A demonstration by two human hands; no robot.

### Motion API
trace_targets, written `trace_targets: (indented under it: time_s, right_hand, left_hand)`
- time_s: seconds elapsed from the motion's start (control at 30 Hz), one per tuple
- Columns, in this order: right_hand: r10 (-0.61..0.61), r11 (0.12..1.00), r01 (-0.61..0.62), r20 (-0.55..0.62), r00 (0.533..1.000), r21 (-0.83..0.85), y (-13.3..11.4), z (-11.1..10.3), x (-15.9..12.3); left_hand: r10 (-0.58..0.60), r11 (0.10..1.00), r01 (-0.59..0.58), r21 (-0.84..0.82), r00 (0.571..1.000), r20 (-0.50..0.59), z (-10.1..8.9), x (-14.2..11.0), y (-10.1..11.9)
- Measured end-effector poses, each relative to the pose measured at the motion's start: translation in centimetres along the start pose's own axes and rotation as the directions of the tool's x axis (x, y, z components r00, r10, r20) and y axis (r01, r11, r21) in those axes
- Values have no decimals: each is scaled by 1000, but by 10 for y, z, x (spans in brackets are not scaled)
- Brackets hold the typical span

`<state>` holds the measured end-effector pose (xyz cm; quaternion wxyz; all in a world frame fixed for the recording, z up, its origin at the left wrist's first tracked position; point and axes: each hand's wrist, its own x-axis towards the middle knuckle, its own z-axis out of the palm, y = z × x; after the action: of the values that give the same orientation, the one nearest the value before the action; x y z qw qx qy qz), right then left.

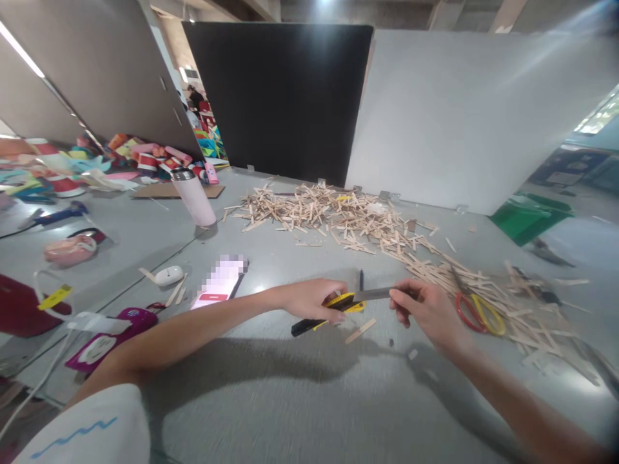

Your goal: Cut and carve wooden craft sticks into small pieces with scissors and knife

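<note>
My left hand [315,299] is closed around a black and yellow utility knife [342,301], held low over the grey table. From the knife's front end a flat grey blade [373,294] runs to the right. Its far end is pinched between the thumb and fingers of my right hand [420,308]. Whether the blade is still fixed in the handle, I cannot tell. Just below the knife lies a short wooden stick [360,330]. A small dark piece [361,279] stands out behind the blade.
Wooden sticks [309,209] pile up along the black and white partitions. Red-and-yellow-handled scissors [478,314] lie at right, beyond my right hand. To the left are a phone [220,281], a white mouse [169,276], a pink bottle [194,198] and a purple glue gun [109,338].
</note>
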<state>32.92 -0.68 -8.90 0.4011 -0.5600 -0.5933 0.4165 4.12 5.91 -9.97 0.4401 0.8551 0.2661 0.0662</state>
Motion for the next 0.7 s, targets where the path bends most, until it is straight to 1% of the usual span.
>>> trace_targets:
  time_s: [0.2, 0.33, 0.4, 0.5, 0.63, 0.7]
  right_hand:
    - [-6, 1000, 5, 9, 1000, 7, -6, -2, -1]
    - [0, 1000, 0, 20, 1000, 23, -7, -3, -2]
    - [-1, 1000, 0, 37, 999, 23, -8, -4, -2]
    - [-6, 999, 3, 80, 997, 33, -9, -6, -3]
    - [-21, 1000, 21, 115, 993, -1, -14, -10, -5]
    - [-25, 999, 29, 135, 991, -29, -16, -11, -5]
  left_hand:
    - [29, 996, -27, -87, 999, 22, -1, -4, 7]
    - [26, 988, -18, -154, 998, 50, -1, -7, 14]
    - [20, 984, -12, -180, 999, 46, -1, -8, 17]
    - [14, 983, -8, -184, 1000, 26, -2, -10, 20]
    - [-12, 975, 23, -220, 999, 49, -2, -12, 23]
    - [-35, 978, 45, -204, 998, 51, -1, -14, 25]
